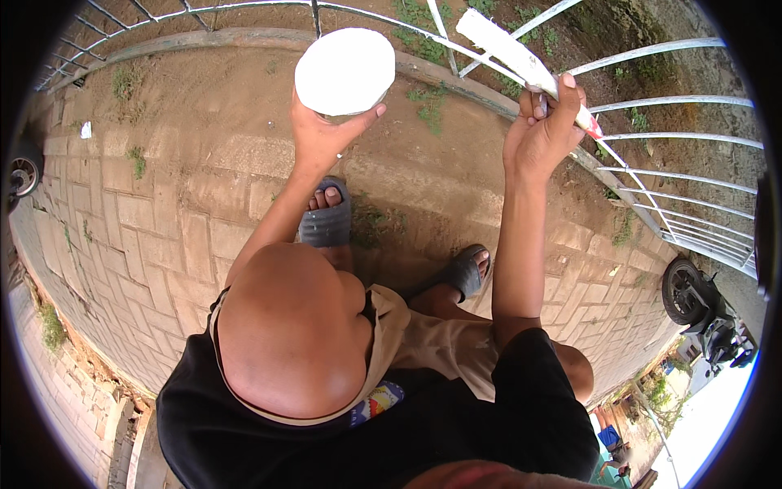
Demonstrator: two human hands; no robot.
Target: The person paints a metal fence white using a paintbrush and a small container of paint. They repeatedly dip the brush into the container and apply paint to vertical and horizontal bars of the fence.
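Note:
My left hand (326, 138) is wrapped round the side of a round white tub (345, 72), held up in front of me. The tub's top is so bright that I cannot tell whether it is a lid or white paint. Off to the right, my right hand (539, 130) grips a paintbrush (509, 49) between thumb and fingers. Its broad white end points away to the far left, over the white metal railing (684, 99). The red tip of its handle shows below my thumb. Whether the brush touches a bar, I cannot tell.
The railing curves along a low kerb (236, 38) from far left to right. A motorbike (717, 322) stands at the right, and a wheel (26, 174) shows at the left edge. Brick paving (155, 253) and sandy soil lie around my sandalled feet (327, 222).

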